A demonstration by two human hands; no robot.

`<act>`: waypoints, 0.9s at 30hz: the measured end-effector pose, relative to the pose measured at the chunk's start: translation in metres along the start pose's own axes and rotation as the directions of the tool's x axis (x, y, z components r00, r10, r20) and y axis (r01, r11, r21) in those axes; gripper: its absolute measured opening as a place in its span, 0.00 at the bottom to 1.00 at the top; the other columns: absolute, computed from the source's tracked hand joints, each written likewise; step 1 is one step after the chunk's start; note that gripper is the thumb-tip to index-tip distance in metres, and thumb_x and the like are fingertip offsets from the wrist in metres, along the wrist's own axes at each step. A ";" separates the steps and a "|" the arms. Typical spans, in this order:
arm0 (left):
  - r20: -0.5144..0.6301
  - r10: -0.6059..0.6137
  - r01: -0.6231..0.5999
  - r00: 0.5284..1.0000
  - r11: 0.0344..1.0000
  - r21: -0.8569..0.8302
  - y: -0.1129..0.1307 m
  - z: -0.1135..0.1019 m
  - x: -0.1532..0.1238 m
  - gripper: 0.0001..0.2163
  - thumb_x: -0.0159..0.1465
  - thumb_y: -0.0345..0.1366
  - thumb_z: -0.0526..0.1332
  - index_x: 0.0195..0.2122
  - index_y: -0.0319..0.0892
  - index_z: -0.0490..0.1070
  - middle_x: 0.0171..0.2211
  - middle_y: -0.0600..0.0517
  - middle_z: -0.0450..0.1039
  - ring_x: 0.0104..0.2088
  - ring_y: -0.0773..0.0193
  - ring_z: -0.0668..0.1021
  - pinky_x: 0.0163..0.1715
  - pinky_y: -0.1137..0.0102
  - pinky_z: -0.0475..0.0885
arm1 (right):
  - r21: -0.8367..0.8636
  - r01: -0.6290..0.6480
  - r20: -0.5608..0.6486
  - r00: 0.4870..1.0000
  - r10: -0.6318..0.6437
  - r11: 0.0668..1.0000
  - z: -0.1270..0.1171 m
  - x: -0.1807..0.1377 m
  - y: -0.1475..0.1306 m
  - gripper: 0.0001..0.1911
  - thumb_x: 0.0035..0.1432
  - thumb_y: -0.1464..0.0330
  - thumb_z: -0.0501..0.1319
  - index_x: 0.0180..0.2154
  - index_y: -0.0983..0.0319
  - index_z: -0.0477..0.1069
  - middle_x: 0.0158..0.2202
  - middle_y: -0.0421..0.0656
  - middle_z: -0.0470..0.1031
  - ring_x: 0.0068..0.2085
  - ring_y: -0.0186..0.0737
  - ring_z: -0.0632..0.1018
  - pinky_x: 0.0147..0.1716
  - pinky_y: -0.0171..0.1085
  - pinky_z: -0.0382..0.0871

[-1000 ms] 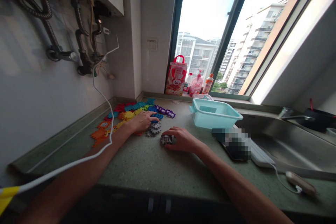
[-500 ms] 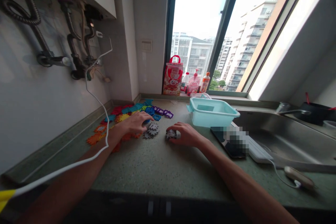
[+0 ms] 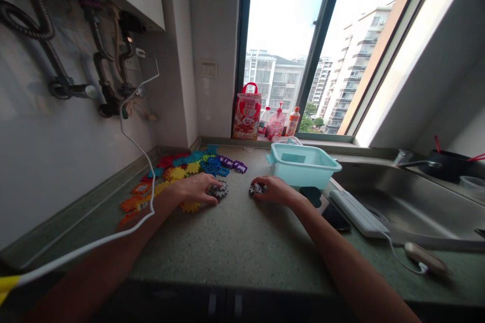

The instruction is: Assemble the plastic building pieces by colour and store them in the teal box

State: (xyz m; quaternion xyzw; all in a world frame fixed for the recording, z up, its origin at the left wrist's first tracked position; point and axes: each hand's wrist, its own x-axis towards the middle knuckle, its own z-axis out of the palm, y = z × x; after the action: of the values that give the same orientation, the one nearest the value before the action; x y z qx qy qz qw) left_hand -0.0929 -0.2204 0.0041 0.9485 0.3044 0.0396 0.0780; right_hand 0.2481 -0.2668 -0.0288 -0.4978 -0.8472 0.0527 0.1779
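My left hand (image 3: pixel 197 187) is at the right edge of the pile of toy gears, its thumb and fingers closed round the grey gears (image 3: pixel 220 191) on the countertop. Across a short gap, my right hand (image 3: pixel 276 190) grips a grey toy gear (image 3: pixel 256 189) with a white grid-like middle between thumb and fingers. Beside and behind my left hand lie many coloured gears: yellow gears (image 3: pixel 177 172), blue gears (image 3: pixel 214 165), purple gears (image 3: pixel 239 166) and orange gears (image 3: pixel 131 204). My left forearm hides part of the pile.
A light-blue plastic bin (image 3: pixel 305 174) stands behind my right hand. Right of it lie a dark phone (image 3: pixel 336 216), a white power strip (image 3: pixel 358 213) and a sink (image 3: pixel 435 202). A white cable (image 3: pixel 109 237) crosses over my left forearm. Bottles (image 3: pixel 277 123) stand by the window.
My left hand has come down and closed round the grey gears. My right hand has moved slightly right with its grey gear. The view has shifted a little.
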 end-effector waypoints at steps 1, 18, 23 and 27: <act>-0.016 0.007 -0.007 1.000 1.000 0.006 0.002 0.001 0.001 0.28 0.61 0.51 0.71 0.61 0.49 0.76 0.56 0.46 0.78 0.54 0.51 0.79 0.53 0.66 0.71 | 0.007 -0.002 0.000 1.000 0.002 1.000 0.000 0.000 0.001 0.22 0.56 0.60 0.70 0.52 0.55 0.79 0.42 0.44 0.83 0.40 0.46 0.82 0.40 0.37 0.72; -0.128 0.214 -0.229 0.968 0.967 -0.112 0.037 0.017 0.007 0.29 0.61 0.37 0.69 0.65 0.51 0.71 0.60 0.49 0.75 0.60 0.54 0.75 0.63 0.65 0.67 | 0.033 0.097 -0.169 0.981 -0.090 0.995 0.000 0.001 -0.017 0.24 0.55 0.65 0.71 0.55 0.56 0.77 0.46 0.45 0.82 0.47 0.46 0.81 0.50 0.41 0.71; -0.204 0.072 -0.082 0.976 0.996 -0.039 0.044 0.021 0.011 0.36 0.53 0.57 0.74 0.58 0.43 0.72 0.56 0.44 0.75 0.56 0.48 0.77 0.59 0.60 0.69 | 0.208 0.132 -0.231 0.969 -0.082 0.969 0.009 0.003 -0.015 0.26 0.55 0.67 0.70 0.56 0.57 0.77 0.48 0.45 0.82 0.44 0.43 0.80 0.48 0.41 0.73; -0.216 -0.010 0.012 0.976 1.000 0.009 0.044 0.028 0.014 0.35 0.51 0.66 0.72 0.49 0.43 0.74 0.49 0.45 0.77 0.49 0.49 0.79 0.52 0.62 0.70 | 0.309 0.138 -0.174 0.981 -0.086 0.941 0.015 0.003 -0.017 0.26 0.55 0.66 0.69 0.57 0.58 0.76 0.49 0.44 0.82 0.45 0.43 0.81 0.47 0.41 0.75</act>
State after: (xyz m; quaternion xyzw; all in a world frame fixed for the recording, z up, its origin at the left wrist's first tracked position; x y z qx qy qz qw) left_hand -0.0533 -0.2514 -0.0150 0.9373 0.3165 0.1406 0.0398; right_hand 0.2273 -0.2711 -0.0377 -0.4157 -0.8377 0.1395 0.3255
